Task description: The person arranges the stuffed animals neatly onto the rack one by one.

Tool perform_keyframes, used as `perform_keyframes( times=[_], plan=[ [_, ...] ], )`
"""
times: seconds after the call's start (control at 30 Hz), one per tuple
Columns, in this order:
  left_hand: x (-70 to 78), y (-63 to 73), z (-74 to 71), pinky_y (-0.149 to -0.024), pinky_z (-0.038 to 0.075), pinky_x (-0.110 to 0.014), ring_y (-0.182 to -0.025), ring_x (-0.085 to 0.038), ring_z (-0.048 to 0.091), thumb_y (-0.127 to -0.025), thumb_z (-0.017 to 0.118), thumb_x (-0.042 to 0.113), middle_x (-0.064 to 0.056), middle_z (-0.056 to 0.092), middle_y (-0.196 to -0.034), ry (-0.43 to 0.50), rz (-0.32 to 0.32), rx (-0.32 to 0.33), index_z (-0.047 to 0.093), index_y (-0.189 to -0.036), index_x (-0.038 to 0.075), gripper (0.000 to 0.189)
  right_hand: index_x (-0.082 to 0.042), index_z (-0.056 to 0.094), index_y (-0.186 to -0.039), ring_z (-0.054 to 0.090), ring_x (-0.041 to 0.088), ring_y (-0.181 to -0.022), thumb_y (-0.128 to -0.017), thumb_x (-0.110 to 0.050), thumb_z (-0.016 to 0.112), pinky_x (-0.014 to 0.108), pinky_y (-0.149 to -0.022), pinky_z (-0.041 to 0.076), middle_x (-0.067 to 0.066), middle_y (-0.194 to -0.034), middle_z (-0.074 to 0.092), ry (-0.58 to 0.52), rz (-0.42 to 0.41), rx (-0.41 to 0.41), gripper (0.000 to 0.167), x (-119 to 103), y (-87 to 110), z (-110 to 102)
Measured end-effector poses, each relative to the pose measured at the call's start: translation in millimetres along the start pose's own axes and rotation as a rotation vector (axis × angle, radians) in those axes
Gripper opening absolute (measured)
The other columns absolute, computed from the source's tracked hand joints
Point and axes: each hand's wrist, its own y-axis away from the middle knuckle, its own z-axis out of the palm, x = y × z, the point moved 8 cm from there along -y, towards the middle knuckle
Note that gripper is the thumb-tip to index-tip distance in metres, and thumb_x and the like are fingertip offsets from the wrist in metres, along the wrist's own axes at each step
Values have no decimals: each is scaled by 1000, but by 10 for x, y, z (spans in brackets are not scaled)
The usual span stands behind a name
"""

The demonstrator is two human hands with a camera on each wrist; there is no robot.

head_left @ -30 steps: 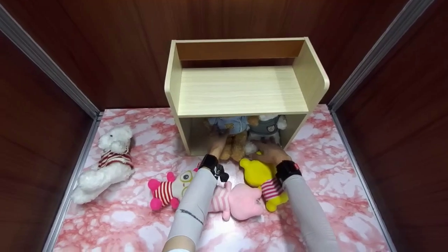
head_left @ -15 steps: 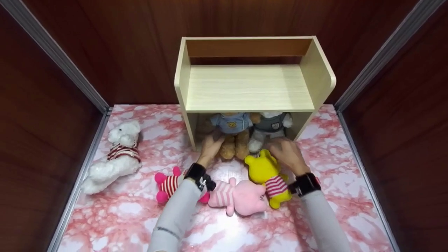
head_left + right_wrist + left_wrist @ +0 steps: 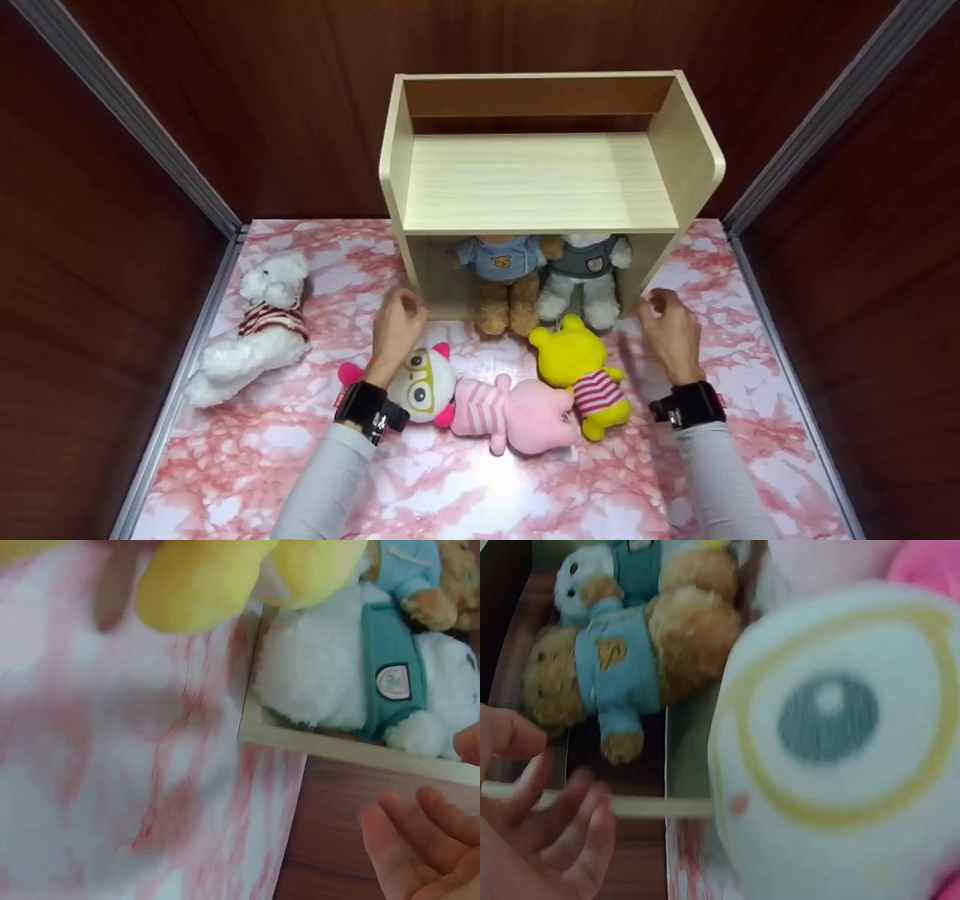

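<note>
My left hand (image 3: 397, 330) is just beside the lower left edge of the pale wooden shelf (image 3: 540, 184), its fingers bent and apart, holding nothing. Near the shelf's lower right edge is my right hand (image 3: 671, 330), also with nothing between thumb and fingers. In the lower compartment sit two teddy bears side by side: a brown bear (image 3: 504, 289) in a blue top and a white bear (image 3: 589, 277) in a dark green-grey top. The shelf board hides much of their heads in the head view. A panda plush (image 3: 832, 742) looms close in the left wrist view.
In front of the shelf lie a pink striped plush (image 3: 517, 416) and a yellow bear plush (image 3: 577, 360). Another white bear (image 3: 274, 322) in a striped sweater lies at the left. Dark wooden walls (image 3: 105, 247) enclose the marbled pink surface (image 3: 480, 495).
Both hands have come off the two bears in the lower compartment and spread outward, left and right, to the shelf's sides. The bears stay seated there. The view has shifted slightly.
</note>
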Motion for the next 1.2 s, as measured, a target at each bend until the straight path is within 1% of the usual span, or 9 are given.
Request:
perform_keyframes(
  times=[0.07,0.13,0.23,0.37,0.53,0.73,0.87,1.1,1.2],
  plan=[
    [-9,-49,-31,-103,48,-50,-118,-38,60,-88,66,10,-22,60,-128,43,-8,24,55,-132,-1,47,7,65,-129,68,43,-100,-97,-18,68,57,-88,51,26,-112,72,-20,27,-28,41,40,-39,14],
    [9,-106,-3,-114,39,-49,-134,-41,50,-89,66,10,-25,48,-148,109,-1,11,41,-149,-3,67,5,60,-138,66,45,-109,-98,-18,66,58,-94,51,28,-122,69,-49,47,-69,47,61,-73,63],
    [32,-172,80,-122,30,-47,-145,-41,39,-89,66,9,-29,38,-159,190,0,-25,27,-158,-6,81,5,57,-142,63,46,-119,-99,-14,64,56,-101,51,31,-130,64,-135,63,-138,48,64,-103,163],
    [43,-195,152,-120,32,-46,-142,-42,43,-88,65,8,-31,43,-154,257,-39,-39,30,-156,-7,78,5,58,-141,62,46,-123,-99,-9,62,52,-105,50,31,-134,62,-223,82,-169,45,89,-115,232],
    [79,-168,161,-119,33,-49,-141,-40,44,-91,65,11,-27,42,-157,318,-55,-61,29,-160,1,78,2,61,-140,65,43,-119,-96,-7,63,50,-105,50,27,-133,64,-239,93,-141,44,103,-81,210],
    [14,-61,15,-115,37,-52,-136,-42,49,-90,64,13,-27,48,-152,298,-66,-40,34,-158,2,75,4,59,-141,65,41,-119,-94,-5,65,48,-102,52,27,-133,64,-276,89,-167,48,12,17,254],
    [-40,21,-83,-116,35,-52,-137,-42,47,-90,63,12,-27,45,-154,320,-53,-29,31,-160,2,78,3,59,-141,65,41,-120,-93,-7,64,48,-103,52,27,-134,64,-283,78,-174,49,-68,96,269],
    [-127,163,-155,-119,33,-50,-140,-42,44,-89,63,11,-28,42,-156,311,-80,-21,28,-160,0,80,3,57,-144,62,41,-124,-94,-7,63,48,-105,51,28,-136,62,-308,78,-223,51,-124,208,300],
    [-113,208,-169,-121,29,-48,-144,-41,40,-90,64,9,-29,37,-159,313,-73,-12,26,-160,-3,80,1,58,-144,63,41,-124,-95,-8,64,49,-106,50,26,-135,64,-288,65,-248,50,-136,205,284]
  ],
)
